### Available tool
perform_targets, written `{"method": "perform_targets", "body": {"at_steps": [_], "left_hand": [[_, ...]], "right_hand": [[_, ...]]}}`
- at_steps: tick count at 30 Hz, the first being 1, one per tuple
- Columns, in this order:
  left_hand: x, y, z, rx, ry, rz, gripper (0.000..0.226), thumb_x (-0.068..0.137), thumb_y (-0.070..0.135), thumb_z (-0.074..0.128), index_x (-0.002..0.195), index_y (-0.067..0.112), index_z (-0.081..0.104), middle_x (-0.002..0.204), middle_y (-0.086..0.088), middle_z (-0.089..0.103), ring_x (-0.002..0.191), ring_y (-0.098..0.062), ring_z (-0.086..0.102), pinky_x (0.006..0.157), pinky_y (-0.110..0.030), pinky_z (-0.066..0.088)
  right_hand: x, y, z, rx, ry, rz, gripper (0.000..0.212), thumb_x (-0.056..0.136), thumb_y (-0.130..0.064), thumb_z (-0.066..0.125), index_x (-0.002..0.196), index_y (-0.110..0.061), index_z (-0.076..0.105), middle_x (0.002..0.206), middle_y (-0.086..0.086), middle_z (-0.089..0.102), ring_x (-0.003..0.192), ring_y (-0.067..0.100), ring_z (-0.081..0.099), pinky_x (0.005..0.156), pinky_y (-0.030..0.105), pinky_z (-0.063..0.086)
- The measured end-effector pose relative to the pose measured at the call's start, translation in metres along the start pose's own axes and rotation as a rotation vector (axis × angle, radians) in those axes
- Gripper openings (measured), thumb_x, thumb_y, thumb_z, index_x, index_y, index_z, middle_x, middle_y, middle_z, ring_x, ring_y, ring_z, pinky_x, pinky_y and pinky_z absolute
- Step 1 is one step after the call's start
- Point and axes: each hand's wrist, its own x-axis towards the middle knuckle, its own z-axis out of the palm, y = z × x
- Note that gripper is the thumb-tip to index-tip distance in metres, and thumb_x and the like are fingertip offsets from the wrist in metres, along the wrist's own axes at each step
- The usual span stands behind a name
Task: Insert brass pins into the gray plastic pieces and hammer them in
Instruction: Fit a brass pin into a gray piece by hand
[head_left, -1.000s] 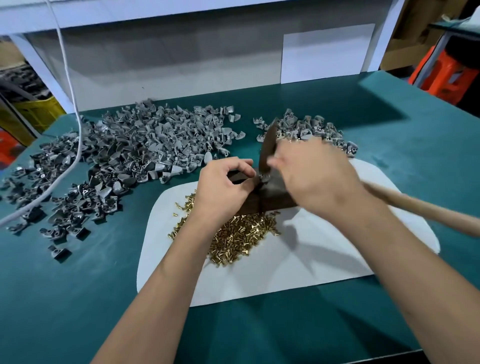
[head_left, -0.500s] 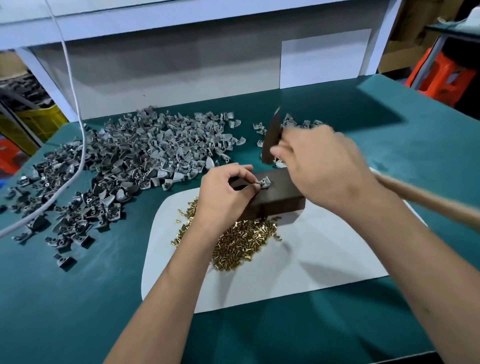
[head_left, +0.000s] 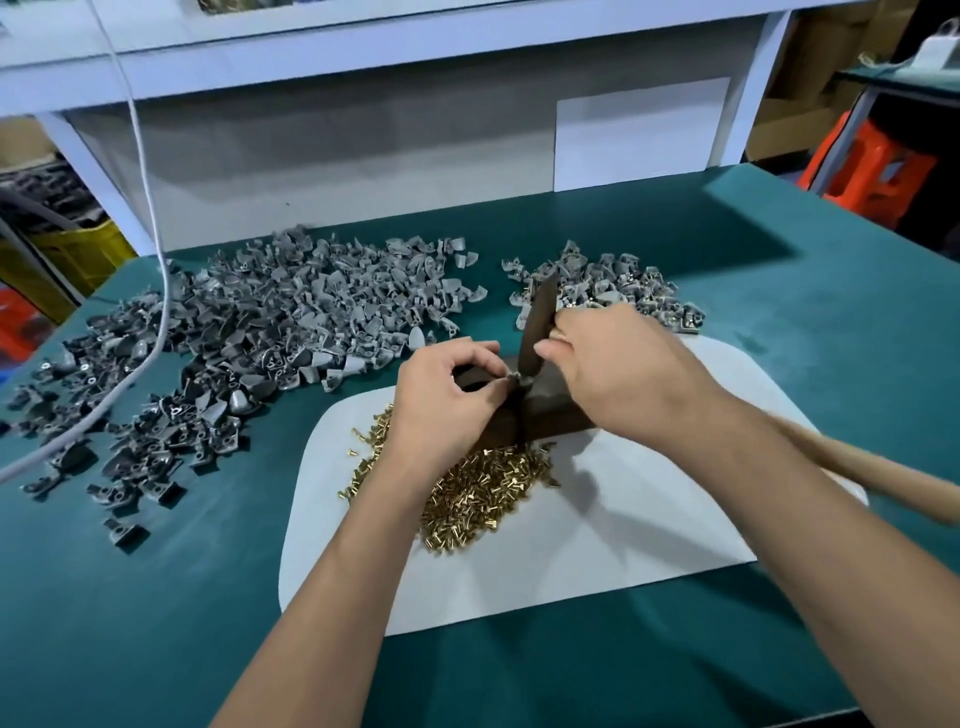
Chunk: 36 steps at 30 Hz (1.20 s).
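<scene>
No text, label, brand, number or sign can be read anywhere in view.
</scene>
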Motion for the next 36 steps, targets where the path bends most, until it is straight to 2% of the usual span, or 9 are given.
{"method": "perform_targets", "body": {"at_steps": [5,10,13,18,23,26,29,32,36], "left_hand": [[0.002,-0.004,0.000,-0.013,0.007,-0.012,0.025,0.079,0.009,0.082,0.068,0.030,0.075,0.113,0.007,0.074,0.107,-0.008,0.069,0.102,-0.042,0.053],[0.001,-0.003,0.001,-0.011,0.003,0.020,0.022,0.080,0.003,0.080,0.074,0.024,0.076,0.112,0.001,0.075,0.108,-0.010,0.069,0.105,-0.040,0.051],[0.002,-0.005,0.000,0.002,-0.003,0.010,0.019,0.081,0.007,0.081,0.074,0.024,0.076,0.117,0.002,0.073,0.114,-0.009,0.066,0.109,-0.039,0.048],[0.004,-0.003,-0.001,-0.014,-0.038,-0.053,0.022,0.087,0.009,0.076,0.073,0.026,0.074,0.127,0.005,0.070,0.139,-0.010,0.046,0.121,-0.040,0.028],[0.003,-0.003,-0.002,-0.028,-0.073,-0.081,0.020,0.090,0.011,0.073,0.074,0.023,0.074,0.134,0.008,0.065,0.143,-0.008,0.039,0.123,-0.040,0.020],[0.003,-0.002,-0.002,-0.022,-0.081,-0.080,0.020,0.089,0.011,0.074,0.074,0.023,0.074,0.136,0.010,0.064,0.144,-0.008,0.037,0.121,-0.038,0.018],[0.003,-0.002,-0.002,-0.019,-0.079,-0.080,0.019,0.089,0.011,0.074,0.074,0.022,0.074,0.136,0.011,0.064,0.144,-0.008,0.037,0.117,-0.033,0.018],[0.002,0.000,-0.001,-0.028,-0.069,-0.072,0.019,0.089,0.010,0.074,0.074,0.022,0.073,0.135,0.010,0.064,0.144,-0.008,0.036,0.112,-0.028,0.017],[0.003,-0.001,-0.002,-0.067,-0.056,-0.043,0.021,0.088,0.008,0.073,0.072,0.023,0.073,0.135,0.007,0.065,0.145,-0.010,0.037,0.121,-0.040,0.020]], "right_hand": [[0.003,0.000,-0.002,0.079,0.303,-0.064,0.022,0.104,-0.041,0.048,0.101,-0.023,0.060,0.083,0.002,0.060,0.074,0.033,0.053,0.066,0.035,0.044],[0.005,0.001,0.005,0.023,0.074,-0.059,0.025,0.103,-0.039,0.052,0.084,-0.022,0.056,0.068,-0.009,0.047,0.077,0.024,0.051,0.065,0.031,0.033],[0.008,0.012,0.000,0.058,0.123,-0.024,0.034,0.099,-0.044,0.058,0.071,-0.026,0.052,0.070,-0.010,0.052,0.080,0.026,0.054,0.067,0.032,0.037],[0.005,0.050,-0.002,0.220,0.220,0.112,0.022,0.085,-0.049,0.074,0.089,-0.028,0.072,0.082,-0.005,0.068,0.083,0.026,0.061,0.074,0.037,0.054],[0.000,0.076,0.009,0.282,0.142,0.274,0.024,0.072,-0.025,0.086,0.063,-0.035,0.066,0.078,-0.008,0.069,0.080,0.026,0.063,0.070,0.030,0.048],[0.001,0.079,0.016,0.212,0.036,0.211,0.028,0.071,-0.017,0.085,0.060,-0.034,0.067,0.072,-0.006,0.071,0.075,0.023,0.065,0.064,0.029,0.046],[0.002,0.075,0.019,0.161,-0.037,0.187,0.016,0.075,-0.016,0.083,0.075,-0.030,0.076,0.077,-0.009,0.072,0.078,0.020,0.066,0.068,0.027,0.047],[0.004,0.064,0.019,0.127,0.071,0.140,0.018,0.079,-0.014,0.076,0.080,-0.031,0.072,0.086,-0.005,0.074,0.089,0.023,0.068,0.081,0.032,0.055],[0.006,0.028,0.021,0.140,0.127,-0.189,0.022,0.088,-0.034,0.071,0.110,-0.033,0.072,0.102,-0.008,0.069,0.104,0.022,0.059,0.096,0.044,0.047]]}}
